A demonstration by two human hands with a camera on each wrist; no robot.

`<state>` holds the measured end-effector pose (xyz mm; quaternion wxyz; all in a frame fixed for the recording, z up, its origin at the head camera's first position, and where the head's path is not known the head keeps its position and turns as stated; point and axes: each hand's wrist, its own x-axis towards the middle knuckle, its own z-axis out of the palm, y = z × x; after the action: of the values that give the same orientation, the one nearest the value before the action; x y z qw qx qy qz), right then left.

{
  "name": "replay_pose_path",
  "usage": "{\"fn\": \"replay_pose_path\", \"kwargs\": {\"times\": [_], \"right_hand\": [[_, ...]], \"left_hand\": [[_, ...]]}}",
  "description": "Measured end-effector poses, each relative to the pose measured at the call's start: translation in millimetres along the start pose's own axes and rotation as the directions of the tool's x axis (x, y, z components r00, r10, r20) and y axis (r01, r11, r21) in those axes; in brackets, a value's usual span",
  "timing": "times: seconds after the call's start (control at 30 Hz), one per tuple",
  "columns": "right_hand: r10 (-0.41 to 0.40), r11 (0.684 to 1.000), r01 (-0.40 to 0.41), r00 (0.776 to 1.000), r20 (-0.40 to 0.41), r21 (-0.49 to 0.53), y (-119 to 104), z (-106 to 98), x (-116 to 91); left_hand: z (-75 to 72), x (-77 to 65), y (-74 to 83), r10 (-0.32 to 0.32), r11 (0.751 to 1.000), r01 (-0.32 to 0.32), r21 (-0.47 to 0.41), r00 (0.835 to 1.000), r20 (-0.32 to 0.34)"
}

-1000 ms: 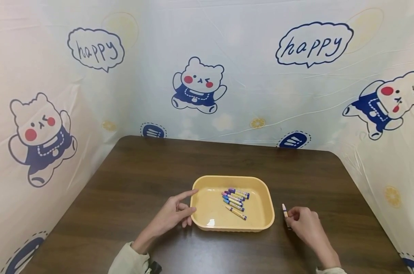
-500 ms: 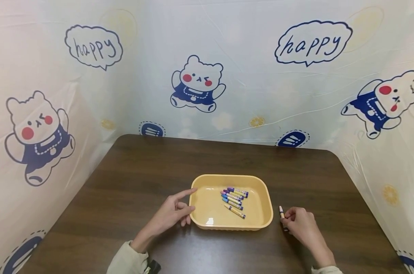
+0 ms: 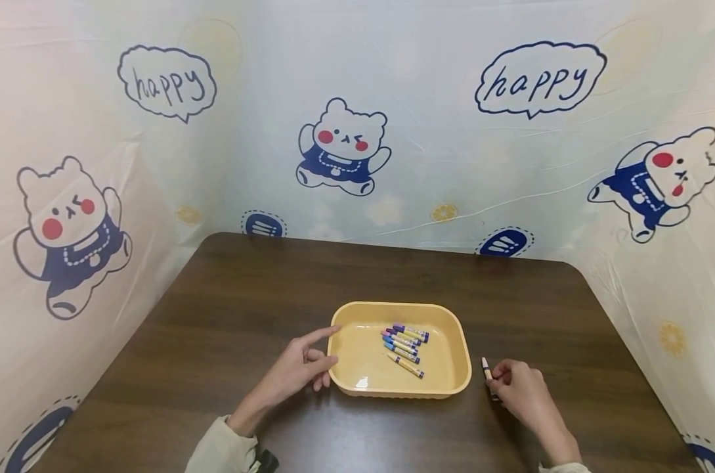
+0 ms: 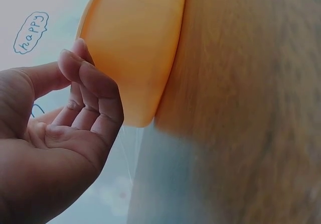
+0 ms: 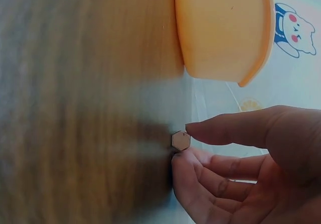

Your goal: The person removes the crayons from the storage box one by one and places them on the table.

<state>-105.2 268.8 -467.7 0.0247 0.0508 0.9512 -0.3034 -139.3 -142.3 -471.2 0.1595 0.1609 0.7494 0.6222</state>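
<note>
My left hand (image 3: 295, 368) holds the left rim of a yellow tray (image 3: 463, 328), the index finger stretched over the edge and the thumb at the rim. In the left wrist view, the other fingers curl beside the tray's outer wall (image 4: 135, 48). Inside lie several crayons (image 3: 403, 341) bunched in purple, pink and blue, with a yellow-orange crayon (image 3: 406, 366) nearer me. To the right of the tray, my right hand (image 3: 522, 391) pinches a pale-tipped crayon (image 3: 486, 368) between thumb and fingers, close over the table. Its hexagonal end (image 5: 181, 140) faces the right wrist camera.
The dark wooden table (image 3: 262, 282) has rounded far corners. A pale curtain (image 3: 428, 151) with cartoon bears and "happy" bubbles surrounds it at the back and both sides. The tray's raised wall (image 5: 220, 33) stands between the right hand and the crayons inside.
My right hand and its crayon have shifted slightly left, a little closer to the tray. The left hand, the tray and the crayons in it stay put.
</note>
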Motion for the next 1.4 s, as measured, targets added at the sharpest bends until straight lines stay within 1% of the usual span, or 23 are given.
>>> {"fn": "replay_pose_path", "kwargs": {"times": [0.13,0.3,0.47,0.6,0.77,0.93,1.27,1.4], "right_hand": [[-0.039,0.998,0.038,0.999,-0.013,-0.05,1.3,1.9,1.5],[-0.032,0.998,0.031,0.999,-0.02,-0.061,2.2,2.4,0.7],[-0.032,0.996,0.03,0.999,-0.029,-0.086,0.0,-2.0,-2.1],[-0.063,0.993,0.057,0.996,-0.056,-0.103,-5.5,-8.0,-4.3],[-0.124,0.987,0.111,0.986,-0.109,-0.117,-18.4,-15.2,-5.1],[-0.193,0.977,0.175,0.966,-0.169,-0.118,-34.5,-20.5,-5.5],[-0.302,0.952,0.283,0.932,-0.2,-0.115,-70.7,-23.8,-0.2],[-0.321,0.946,0.304,0.927,-0.194,-0.113,-85.6,-21.2,4.0]], "left_hand": [[-0.5,-0.8,-0.4,-0.007,1.0,0.007,0.004,1.0,-0.001],[-0.5,-0.7,-1.5,-0.012,1.0,0.012,-0.003,1.0,-0.001],[-0.1,-1.1,-3.8,0.001,1.0,-0.001,-0.017,1.0,0.009],[-0.2,-1.4,-5.2,0.019,0.999,-0.018,-0.033,1.0,0.018],[-0.9,-1.7,-5.0,0.021,0.999,-0.02,-0.037,1.0,0.019],[-1.1,-1.7,-4.4,0.015,0.999,-0.014,-0.035,1.0,0.018],[0.8,0.2,-4.2,0.017,0.999,-0.015,-0.04,0.999,0.042],[2.2,0.4,-3.9,0.017,0.999,-0.015,-0.051,0.999,0.049]]}}
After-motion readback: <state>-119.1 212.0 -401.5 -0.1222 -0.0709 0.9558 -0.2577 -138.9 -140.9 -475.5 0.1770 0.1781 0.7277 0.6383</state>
